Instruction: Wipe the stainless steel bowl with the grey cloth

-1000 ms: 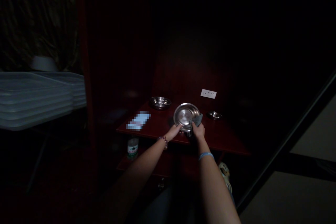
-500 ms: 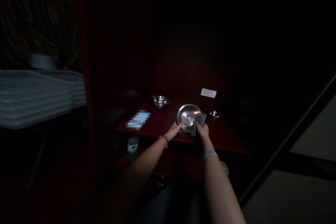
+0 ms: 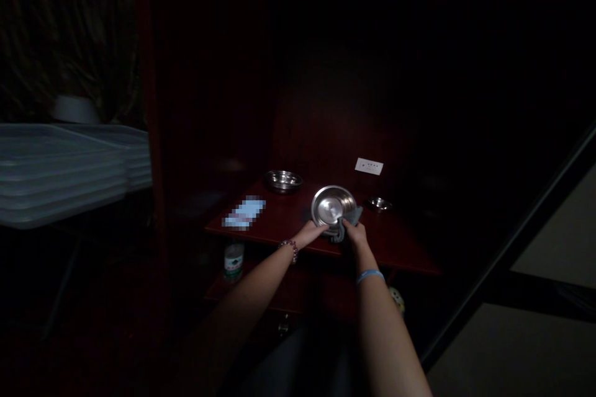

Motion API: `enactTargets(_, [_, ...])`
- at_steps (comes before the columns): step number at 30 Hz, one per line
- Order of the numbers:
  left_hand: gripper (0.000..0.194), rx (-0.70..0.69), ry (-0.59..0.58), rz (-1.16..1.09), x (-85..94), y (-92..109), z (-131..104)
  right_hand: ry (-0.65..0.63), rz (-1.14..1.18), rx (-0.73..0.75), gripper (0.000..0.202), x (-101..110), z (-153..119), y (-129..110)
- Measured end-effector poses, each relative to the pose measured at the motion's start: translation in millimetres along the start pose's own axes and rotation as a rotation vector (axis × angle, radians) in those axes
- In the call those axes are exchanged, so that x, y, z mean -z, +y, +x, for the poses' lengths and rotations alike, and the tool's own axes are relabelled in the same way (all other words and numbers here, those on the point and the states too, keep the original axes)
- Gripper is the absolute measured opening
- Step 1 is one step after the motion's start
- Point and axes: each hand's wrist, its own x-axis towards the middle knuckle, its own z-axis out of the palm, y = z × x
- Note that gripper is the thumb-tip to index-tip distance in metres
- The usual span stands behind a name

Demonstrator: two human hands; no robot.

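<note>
A shiny metal bowl (image 3: pixel 331 206) is held tilted above the dark red desk (image 3: pixel 386 245), its inside facing me. My left hand (image 3: pixel 311 234) grips the near left part of its rim, thumb over the edge. In my right hand (image 3: pixel 356 234) is a grey cloth (image 3: pixel 350 217), pressed against the right side of the same bowl. Behind and to the left, another metal bowl (image 3: pixel 284 182) rests on the desk, perhaps a stack. A smaller metal bowl (image 3: pixel 379 204) sits to the right.
A blurred-out bright rectangle (image 3: pixel 244 213) lies at the desk's left. Beneath, a jar with a green and white label (image 3: pixel 233 262) stands on a lower shelf. A white socket plate (image 3: pixel 369 166) is on the back panel. Stacked clear plastic containers (image 3: pixel 60 180) are at far left.
My left thumb has shifted right along the bowl's near rim. The right hand and cloth have moved slightly left and down over the bowl. The other bowls stay put.
</note>
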Motion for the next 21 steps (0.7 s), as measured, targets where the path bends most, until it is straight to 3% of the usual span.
enactTargets(6, [0.04,0.042,0.083,-0.054,1.5,-1.5,3.9,0.032,-0.05,-0.061,0.037,12.2,-1.8,-3.4])
enactTargets(13, [0.047,-0.004,0.299,-0.11,5.4,-11.2,9.4,0.069,-0.123,-0.033,0.038,13.4,-9.3,-13.1])
enactTargets(21, [0.079,-0.059,0.079,-0.044,3.7,-12.6,3.6,0.026,-0.149,-0.098,0.041,12.4,-3.9,-7.5])
